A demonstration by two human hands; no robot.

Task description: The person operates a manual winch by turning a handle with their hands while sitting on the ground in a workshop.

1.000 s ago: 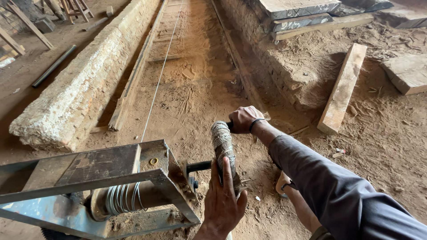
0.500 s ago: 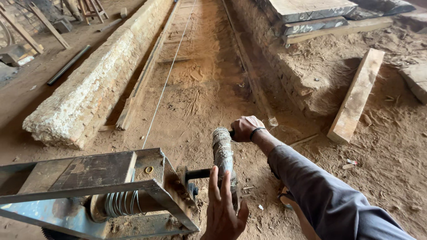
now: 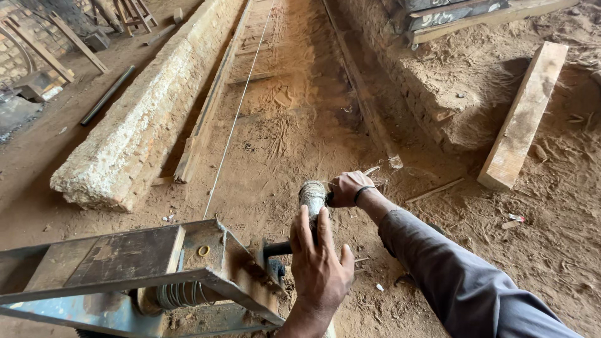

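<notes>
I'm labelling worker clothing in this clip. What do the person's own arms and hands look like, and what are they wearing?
Both hands are bare, no gloves. The right hand has a thin dark band at the wrist, and its arm is covered by a long grey sleeve, loose and creased. The left hand shows no ring or band; its forearm is out of frame.

The left hand [image 3: 320,266] lays its fingers [image 3: 305,226] against a grey wrapped crank handle [image 3: 312,197] on a rusty metal winding frame [image 3: 134,269], while the right hand [image 3: 348,188] grips its top. A thin taut white wire [image 3: 235,119] runs away over the sandy floor [image 3: 300,125], beside a long rough concrete beam [image 3: 141,119].
</notes>
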